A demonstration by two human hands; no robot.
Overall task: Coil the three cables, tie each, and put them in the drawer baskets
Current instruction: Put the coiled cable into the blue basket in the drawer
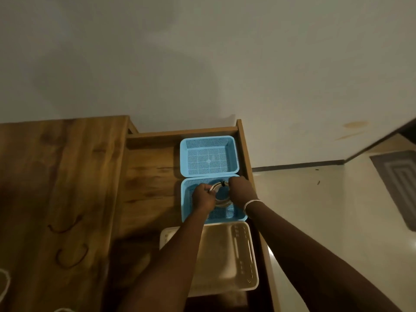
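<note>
Both hands lower a coiled white cable (221, 194) into the middle blue basket (186, 203) of the open drawer (148, 167), left hand (203, 197) and right hand (240, 190) each pinching the coil's rim. Best set it flat, black tie (222, 183) up, before the fingers let go; the far blue basket (208, 155) and near white basket (243, 255) sit empty.

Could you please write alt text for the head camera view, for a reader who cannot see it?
Both hands, left and right, hold a tied white cable coil in the middle blue basket of an open wooden drawer. An empty blue basket sits beyond, a beige basket nearer.
</note>
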